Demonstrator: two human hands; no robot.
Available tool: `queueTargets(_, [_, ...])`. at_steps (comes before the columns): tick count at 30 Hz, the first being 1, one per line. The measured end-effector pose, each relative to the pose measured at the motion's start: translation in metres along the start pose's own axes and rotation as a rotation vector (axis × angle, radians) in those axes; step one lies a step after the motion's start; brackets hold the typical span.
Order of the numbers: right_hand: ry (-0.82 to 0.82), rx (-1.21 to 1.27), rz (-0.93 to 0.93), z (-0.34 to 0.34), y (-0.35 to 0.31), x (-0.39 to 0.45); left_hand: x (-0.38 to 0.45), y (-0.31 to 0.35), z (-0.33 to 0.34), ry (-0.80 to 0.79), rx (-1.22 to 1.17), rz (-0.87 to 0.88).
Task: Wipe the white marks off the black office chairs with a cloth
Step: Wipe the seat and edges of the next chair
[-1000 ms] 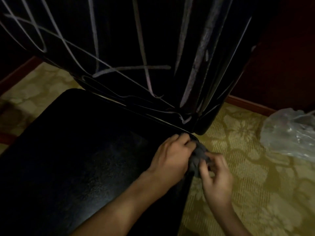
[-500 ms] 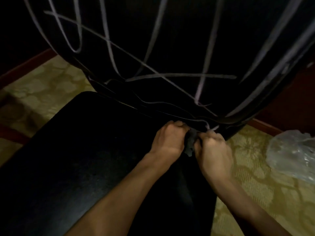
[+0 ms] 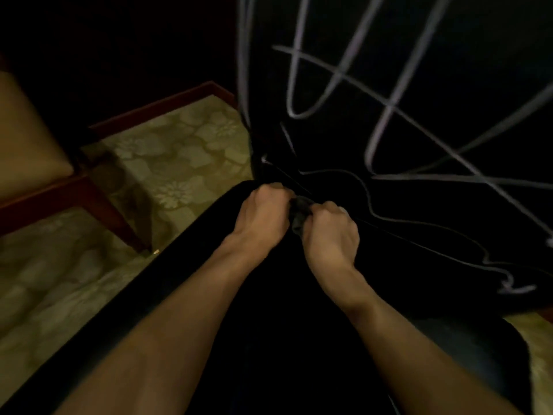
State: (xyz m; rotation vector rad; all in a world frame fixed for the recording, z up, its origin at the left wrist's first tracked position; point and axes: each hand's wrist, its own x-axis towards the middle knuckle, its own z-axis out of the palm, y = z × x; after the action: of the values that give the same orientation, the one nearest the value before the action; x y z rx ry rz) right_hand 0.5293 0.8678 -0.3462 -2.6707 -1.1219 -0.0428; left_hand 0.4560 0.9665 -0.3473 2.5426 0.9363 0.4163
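I had my left hand (image 3: 263,214) and right hand (image 3: 330,232) both gripping the cloth (image 3: 299,214) between them, the marked chair (image 3: 419,205) just beyond.

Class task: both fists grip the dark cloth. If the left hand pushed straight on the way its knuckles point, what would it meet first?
Probably the black chair's chalk-marked backrest, just beyond the left hand; depth is unclear.

A dim carpeted room: floral carpet (image 3: 179,163), wooden skirting (image 3: 155,106), cushioned chair (image 3: 27,145).
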Motion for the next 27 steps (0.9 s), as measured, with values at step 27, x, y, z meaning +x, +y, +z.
queueTargets(27, [-0.01,0.368,-0.674,0.034,-0.1,-0.072,-0.148,-0.106,-0.082,0.128,0.048,-0.248])
